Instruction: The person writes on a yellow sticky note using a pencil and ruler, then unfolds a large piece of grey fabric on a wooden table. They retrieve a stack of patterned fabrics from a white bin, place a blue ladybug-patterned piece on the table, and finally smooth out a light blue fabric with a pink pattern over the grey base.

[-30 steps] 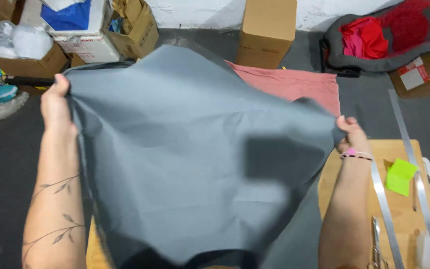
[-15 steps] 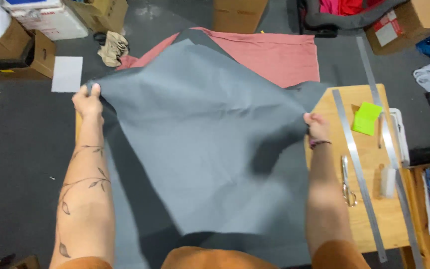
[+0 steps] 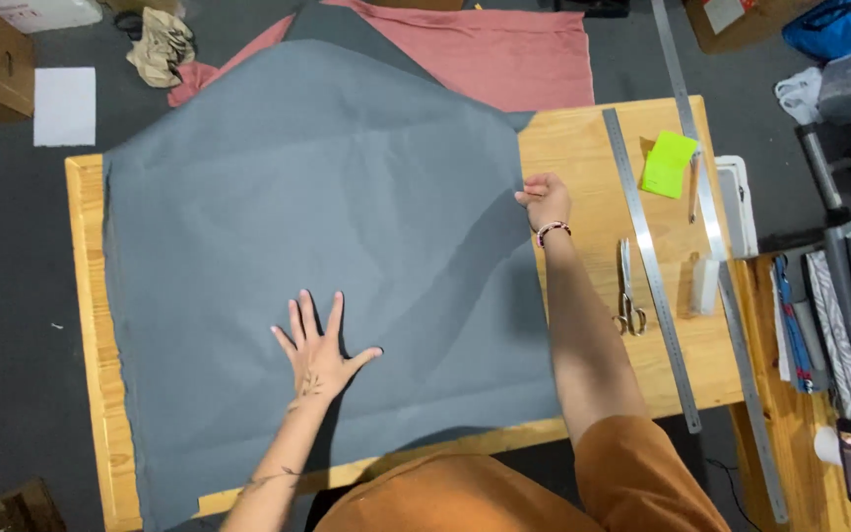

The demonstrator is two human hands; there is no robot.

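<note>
A large grey cloth (image 3: 327, 276) is spread over most of the wooden counter (image 3: 603, 148), its far end hanging past the back edge. It is pressed flat by the left hand (image 3: 319, 350), fingers spread wide, apparently to keep it from sliding. Its right edge is pinched by the right hand (image 3: 544, 200), fingers closed on the fabric, seemingly to pull it taut. Scissors (image 3: 627, 291), steel rulers (image 3: 647, 256) and a green pad (image 3: 668, 164) lie beside it; pink cloth (image 3: 504, 54) lies on the floor beyond.
</note>
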